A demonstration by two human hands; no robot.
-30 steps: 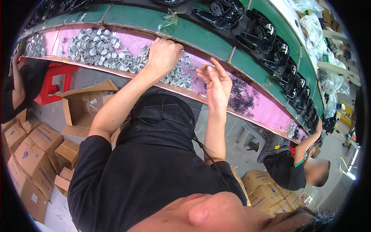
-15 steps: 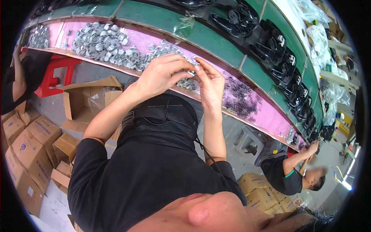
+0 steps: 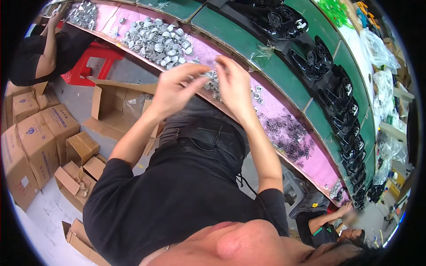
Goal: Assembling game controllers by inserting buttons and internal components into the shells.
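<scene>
My left hand [image 3: 177,88] hovers over the near edge of the pink-covered bench, its thumb and index finger curved and apart with nothing visible between them. Beside it my right hand [image 3: 235,86] is raised, thumb and fingers drawn together at the tips. Whatever they pinch is too small and blurred to name. Small grey parts [image 3: 213,84] lie partly hidden beneath both hands. A larger heap of grey plastic-looking pieces [image 3: 157,42] is left of them. To the right, small dark wire-like parts [image 3: 288,137] are spread over the pink surface [image 3: 317,166].
Beyond the pink strip runs a green line [image 3: 222,29] carrying glossy black moulded parts [image 3: 284,22]. An open carton [image 3: 111,106] and stacked boxes [image 3: 42,142] stand at left, near a red stool [image 3: 93,62]. Co-workers sit at far left [image 3: 37,57] and lower right [image 3: 324,226].
The hands, fingertips together earlier, have moved apart. My left thumb and index finger have spread. The whole view has shifted, showing more of the left side.
</scene>
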